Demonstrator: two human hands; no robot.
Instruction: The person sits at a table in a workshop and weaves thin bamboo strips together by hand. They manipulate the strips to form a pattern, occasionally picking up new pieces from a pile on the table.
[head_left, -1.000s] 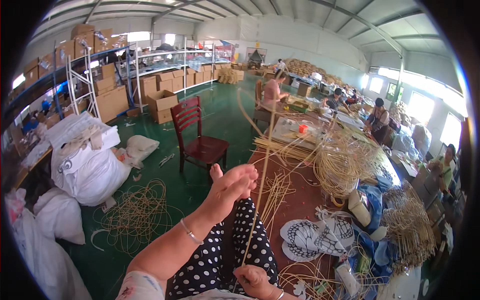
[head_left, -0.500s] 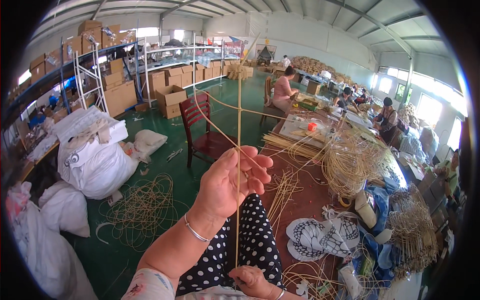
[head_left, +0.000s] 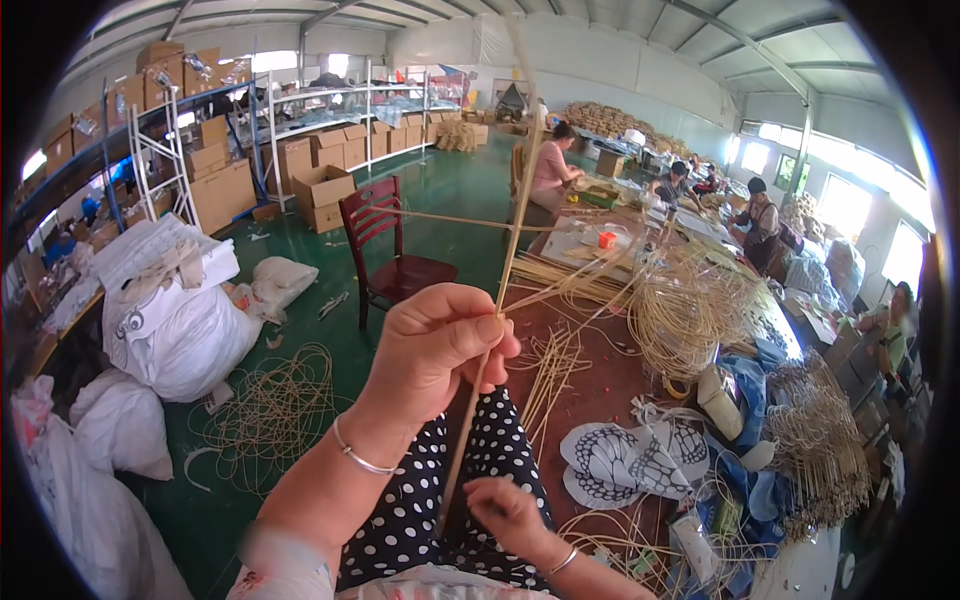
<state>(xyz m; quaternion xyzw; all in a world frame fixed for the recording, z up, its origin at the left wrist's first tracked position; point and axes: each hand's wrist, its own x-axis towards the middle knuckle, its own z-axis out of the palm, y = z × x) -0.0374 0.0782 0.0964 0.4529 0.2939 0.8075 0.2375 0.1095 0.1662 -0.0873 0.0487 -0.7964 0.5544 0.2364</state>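
My left hand [head_left: 440, 340] is raised in front of me, thumb and fingers pinched on a frame of thin bamboo strips. Its long upright strip [head_left: 518, 215] leans, top to the right, with the lower end down by my lap. A thin cross strip [head_left: 460, 218] meets it above my hand, and another bent strip runs into the pinch. Low over my dotted trousers, my right hand [head_left: 510, 515] is beside the strip's lower end, apart from it, with loosely bent fingers and nothing visible in them.
A brown table [head_left: 600, 400] to my right bears coiled strips [head_left: 690, 310], butterfly-wing cutouts [head_left: 630, 465] and bundled wire-like pieces [head_left: 815, 455]. A dark red chair [head_left: 405, 275] stands ahead. Tangled strips [head_left: 275, 415] and white sacks [head_left: 190, 335] lie left. Several people work along the table.
My left hand has closed to a pinch, drawing the bent strip to the upright one. The frame has tilted, its top rightward. My right hand has let go of the lower end.
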